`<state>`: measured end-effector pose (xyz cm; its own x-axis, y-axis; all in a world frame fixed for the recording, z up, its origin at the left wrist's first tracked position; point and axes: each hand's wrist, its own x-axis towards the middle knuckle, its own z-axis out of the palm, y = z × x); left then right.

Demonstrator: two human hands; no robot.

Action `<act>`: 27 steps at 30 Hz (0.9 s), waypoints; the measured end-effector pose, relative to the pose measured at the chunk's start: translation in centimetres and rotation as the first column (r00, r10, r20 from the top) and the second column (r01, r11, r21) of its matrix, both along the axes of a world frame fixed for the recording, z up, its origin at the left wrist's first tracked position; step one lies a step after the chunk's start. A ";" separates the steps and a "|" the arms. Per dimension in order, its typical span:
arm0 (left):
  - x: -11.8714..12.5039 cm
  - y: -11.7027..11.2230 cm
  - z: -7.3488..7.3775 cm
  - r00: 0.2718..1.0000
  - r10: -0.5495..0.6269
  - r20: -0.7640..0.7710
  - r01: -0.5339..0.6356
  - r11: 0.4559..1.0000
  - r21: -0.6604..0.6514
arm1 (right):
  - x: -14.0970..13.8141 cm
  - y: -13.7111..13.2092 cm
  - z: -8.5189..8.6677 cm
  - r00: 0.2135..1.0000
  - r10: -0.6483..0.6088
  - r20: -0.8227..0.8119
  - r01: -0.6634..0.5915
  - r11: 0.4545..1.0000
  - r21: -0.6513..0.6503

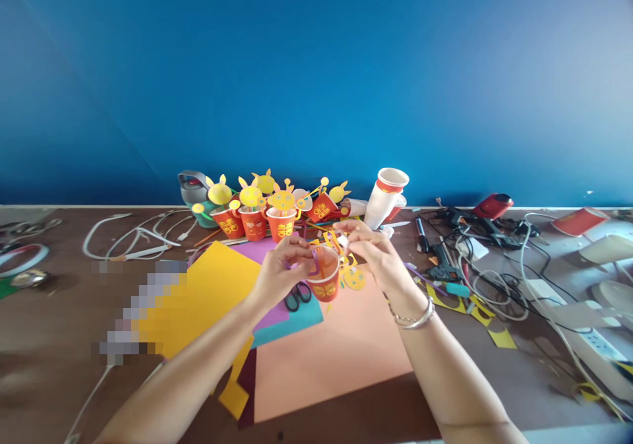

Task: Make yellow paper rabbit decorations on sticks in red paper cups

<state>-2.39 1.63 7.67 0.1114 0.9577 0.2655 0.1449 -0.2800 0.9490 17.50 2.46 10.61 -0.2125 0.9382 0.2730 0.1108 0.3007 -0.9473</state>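
My left hand is closed around a red paper cup held above the coloured paper sheets, with a purple strip by the cup's rim. My right hand, with a silver bracelet on its wrist, pinches a small white piece just above the cup. A yellow paper animal face lies beside the cup, partly under my right hand. Black-handled scissors rest on the paper below the cup.
Several finished red cups with yellow animal faces stand at the back by the blue wall. A stack of paper cups leans nearby. A glue gun, cables and a power strip fill the right. Yellow paper and orange paper lie in front.
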 end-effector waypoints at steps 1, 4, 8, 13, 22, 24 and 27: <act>0.0 0.1 0.0 0.999 -0.021 0.047 0.025 0.997 -0.071 | 0.5 0.5 -0.1 0.999 -0.031 -0.040 0.030 0.999 -0.022; 0.0 0.4 -0.3 0.987 -0.073 0.147 0.100 0.976 -0.192 | 1.3 1.9 -1.1 0.977 -0.196 0.080 0.196 0.981 0.017; 0.1 0.8 -0.7 0.973 -0.102 0.206 0.150 0.961 -0.233 | 1.2 3.1 -2.7 0.846 -0.394 0.360 0.323 0.915 0.242; 0.3 1.2 -1.2 0.936 -0.080 0.344 0.211 0.907 -0.365 | 0.3 2.4 -2.5 0.955 0.066 0.289 -0.062 0.998 -0.022; 0.8 1.3 -2.9 0.821 0.013 0.571 0.252 0.890 -0.381 | -2.4 1.3 -3.3 0.968 0.067 0.241 -0.041 0.993 -0.110; 0.9 1.4 -3.2 0.832 -0.060 0.552 0.296 0.889 -0.349 | -2.7 1.7 -3.8 0.983 -0.037 0.179 0.059 0.991 -0.117; 1.0 1.4 -3.4 0.862 -0.135 0.488 0.341 0.867 -0.362 | -1.8 2.5 -3.9 0.988 -0.070 0.134 0.092 0.981 -0.170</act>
<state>-1.36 3.08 4.28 0.3235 0.9427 -0.0819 -0.3256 0.1922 0.9258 15.74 4.94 6.75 -0.1563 0.9845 0.0790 0.2509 0.1169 -0.9609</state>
